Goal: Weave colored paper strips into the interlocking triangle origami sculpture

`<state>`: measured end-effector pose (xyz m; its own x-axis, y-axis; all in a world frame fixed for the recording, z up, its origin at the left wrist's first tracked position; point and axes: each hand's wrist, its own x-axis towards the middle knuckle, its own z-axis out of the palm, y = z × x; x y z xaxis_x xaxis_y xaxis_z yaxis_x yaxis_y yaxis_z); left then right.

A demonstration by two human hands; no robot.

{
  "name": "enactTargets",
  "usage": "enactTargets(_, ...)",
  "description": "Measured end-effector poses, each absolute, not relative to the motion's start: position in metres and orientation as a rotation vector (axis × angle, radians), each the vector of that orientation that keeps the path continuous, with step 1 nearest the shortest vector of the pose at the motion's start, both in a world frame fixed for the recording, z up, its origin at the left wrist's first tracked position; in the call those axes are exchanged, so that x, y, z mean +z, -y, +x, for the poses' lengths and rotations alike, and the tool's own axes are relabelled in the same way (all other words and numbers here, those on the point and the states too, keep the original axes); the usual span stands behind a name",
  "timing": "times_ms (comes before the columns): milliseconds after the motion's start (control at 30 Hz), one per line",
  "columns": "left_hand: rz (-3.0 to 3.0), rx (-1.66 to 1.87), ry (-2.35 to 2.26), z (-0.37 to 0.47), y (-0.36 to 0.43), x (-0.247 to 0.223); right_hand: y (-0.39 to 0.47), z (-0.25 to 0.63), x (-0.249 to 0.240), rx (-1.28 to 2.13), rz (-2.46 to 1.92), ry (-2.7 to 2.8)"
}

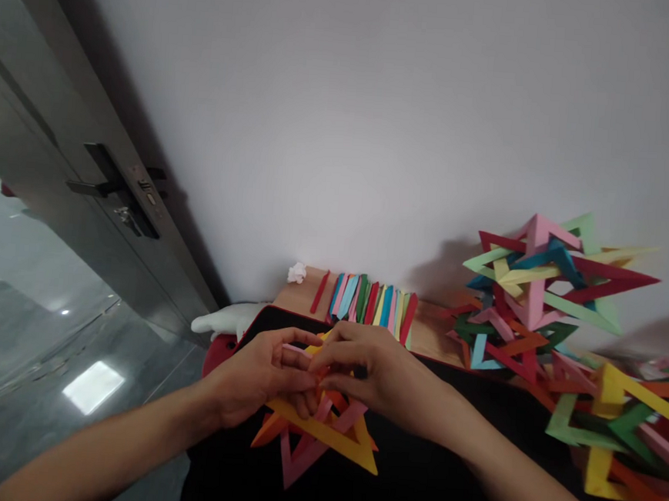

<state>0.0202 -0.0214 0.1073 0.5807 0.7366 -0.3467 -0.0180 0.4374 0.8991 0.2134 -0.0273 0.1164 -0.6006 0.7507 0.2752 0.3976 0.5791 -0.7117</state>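
Note:
Both hands meet at a folded paper star model (348, 441) in yellow, orange and pink, low in the middle of the head view. My left hand (273, 369) has its fingers wrapped round the model's upper left part. From the right, my right hand (360, 361) pinches at the model's top, its fingertips touching those of the left. What exactly lies between the fingertips is too small to tell. The model's pointed lower corners stick out below the hands, over a black surface (426, 474).
Folded coloured paper strips (373, 304) stand in a row on a brown board (309, 283) by the wall, beside a crumpled white paper (296, 272). Finished multicoloured stars (533, 274) pile up at the right. At the left are a door with a black handle (108, 186) and a white plush object (228, 319).

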Motion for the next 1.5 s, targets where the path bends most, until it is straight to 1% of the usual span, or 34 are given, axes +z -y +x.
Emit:
enactTargets(367,0.832,0.570,-0.816,0.016,0.025,0.109,0.026,0.211,0.114,0.834,-0.890,2.181)
enactTargets(667,0.883,0.568,-0.876,0.017,0.030,0.104,0.033,0.211,0.118,0.751,-0.846,2.253)
enactTargets(833,0.960,0.567,-0.904,0.016,0.032,0.106,0.040,0.211,0.121,0.680,-0.927,2.376)
enactTargets(1033,1.280,0.439,-0.982,0.006,0.028,0.114,0.046,0.217,0.124,0.588,-0.887,2.445)
enactTargets(1100,1.477,0.484,-1.036,0.004,0.025,0.117,0.045,0.219,0.127,0.543,-0.858,2.449)
enactTargets(1200,1.909,0.690,-1.043,0.004,0.015,0.119,0.041,0.223,0.131,0.479,-0.828,2.459)
enactTargets(1267,2.180,0.831,-0.946,0.008,0.005,0.119,0.037,0.226,0.131,0.456,-0.824,2.461)
enactTargets(1300,2.278,0.840,-0.859,0.010,0.000,0.119,0.034,0.227,0.131,0.447,-0.823,2.459)
enactTargets(1367,2.373,0.770,-0.688,0.015,-0.011,0.117,0.028,0.231,0.129,0.441,-0.820,2.466)
enactTargets(1500,2.373,0.625,-0.580,0.024,-0.029,0.110,0.018,0.235,0.123,0.487,-0.825,2.444)
